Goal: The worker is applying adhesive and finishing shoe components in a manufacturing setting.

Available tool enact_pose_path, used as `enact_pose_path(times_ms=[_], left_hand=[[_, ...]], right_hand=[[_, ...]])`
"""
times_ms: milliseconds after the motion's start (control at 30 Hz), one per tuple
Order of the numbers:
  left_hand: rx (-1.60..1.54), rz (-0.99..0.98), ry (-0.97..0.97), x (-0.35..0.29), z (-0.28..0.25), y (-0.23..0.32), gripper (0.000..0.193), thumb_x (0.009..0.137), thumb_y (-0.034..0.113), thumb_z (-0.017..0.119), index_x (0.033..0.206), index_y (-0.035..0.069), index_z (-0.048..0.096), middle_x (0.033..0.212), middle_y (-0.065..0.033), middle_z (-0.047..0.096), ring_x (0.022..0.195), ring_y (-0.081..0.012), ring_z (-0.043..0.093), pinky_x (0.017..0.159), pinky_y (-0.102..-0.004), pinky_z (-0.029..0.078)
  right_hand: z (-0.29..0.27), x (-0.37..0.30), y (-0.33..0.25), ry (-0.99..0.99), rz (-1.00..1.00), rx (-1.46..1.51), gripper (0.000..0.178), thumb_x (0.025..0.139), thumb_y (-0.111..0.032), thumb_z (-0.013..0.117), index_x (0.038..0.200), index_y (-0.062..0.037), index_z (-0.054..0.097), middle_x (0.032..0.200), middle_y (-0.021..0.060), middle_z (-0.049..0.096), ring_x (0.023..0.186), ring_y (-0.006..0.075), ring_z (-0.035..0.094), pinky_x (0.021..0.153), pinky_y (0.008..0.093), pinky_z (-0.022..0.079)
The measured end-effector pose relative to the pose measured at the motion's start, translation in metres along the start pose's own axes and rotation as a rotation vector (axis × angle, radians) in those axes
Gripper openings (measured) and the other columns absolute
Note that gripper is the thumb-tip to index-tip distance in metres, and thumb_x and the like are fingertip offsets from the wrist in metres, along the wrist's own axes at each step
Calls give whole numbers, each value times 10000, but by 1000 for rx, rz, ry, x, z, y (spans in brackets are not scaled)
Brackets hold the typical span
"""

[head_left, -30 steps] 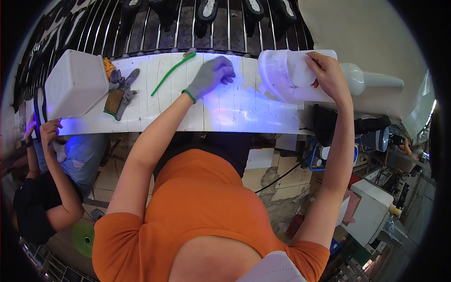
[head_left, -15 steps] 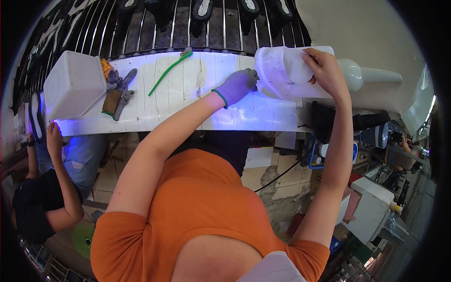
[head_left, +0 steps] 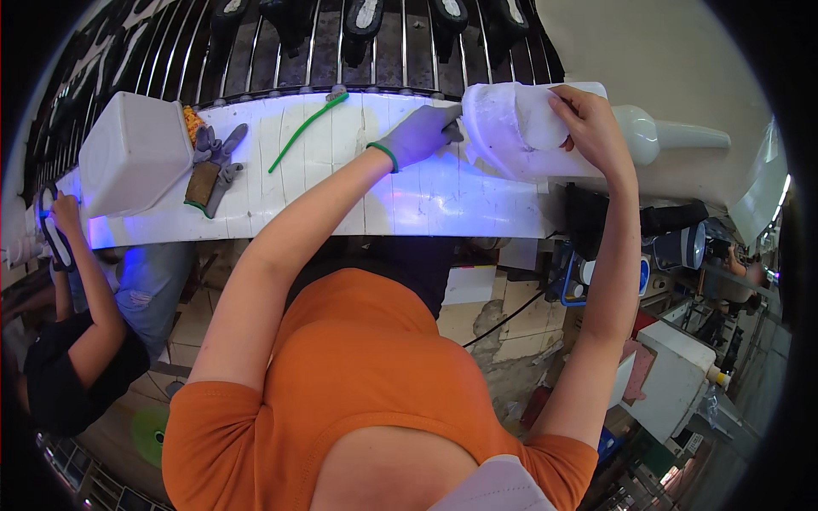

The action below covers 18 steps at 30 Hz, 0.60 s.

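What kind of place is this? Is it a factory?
Probably a factory or workshop. A long white workbench glows with bluish light beside a conveyor of metal rods carrying dark shoe-shaped forms. The gloved left hand and bare right hand handle a translucent white plastic piece.

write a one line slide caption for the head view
Gloved left hand and bare right hand on a white plastic container at a white workbench.

Open bench (head_left: 341,200) between bin (head_left: 132,153), shell (head_left: 520,128)
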<state>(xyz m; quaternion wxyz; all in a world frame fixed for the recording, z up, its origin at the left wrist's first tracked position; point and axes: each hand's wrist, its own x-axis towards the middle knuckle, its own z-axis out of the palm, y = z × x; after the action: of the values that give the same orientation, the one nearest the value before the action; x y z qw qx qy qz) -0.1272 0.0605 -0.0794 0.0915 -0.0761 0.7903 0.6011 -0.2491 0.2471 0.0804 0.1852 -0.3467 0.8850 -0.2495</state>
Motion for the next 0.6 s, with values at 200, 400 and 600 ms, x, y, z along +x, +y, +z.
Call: enact_pose_path(times_ms=[200, 400, 600], left_hand=[[518, 537, 18, 4, 10, -36, 220, 854, 131, 569, 1057, 79, 638, 989, -95, 615, 909, -262, 606, 804, -371, 487], [655, 680, -46, 18, 18, -39, 197, 854, 145, 557, 1016, 69, 640, 998, -105, 606, 913, -283, 602, 816, -378, 490], [545, 545, -106, 24, 23, -36, 265, 866, 174, 547, 1039, -22, 588, 933, -178, 613, 853, -318, 622, 793, -408, 498]], right_hand=[[1, 3, 1, 1, -6, 9, 247, 946, -150, 523, 1042, 59, 617, 657, 75, 583, 487, 117, 541, 478, 265, 450], [1, 2, 4, 2, 4, 7, 252, 954, -161, 531, 1057, 53, 613, 675, 65, 570, 484, 102, 513, 468, 258, 439], [2, 2, 5, -2, 12, 6, 255, 954, -160, 533, 1064, 55, 615, 682, 60, 573, 484, 99, 511, 465, 256, 436]])
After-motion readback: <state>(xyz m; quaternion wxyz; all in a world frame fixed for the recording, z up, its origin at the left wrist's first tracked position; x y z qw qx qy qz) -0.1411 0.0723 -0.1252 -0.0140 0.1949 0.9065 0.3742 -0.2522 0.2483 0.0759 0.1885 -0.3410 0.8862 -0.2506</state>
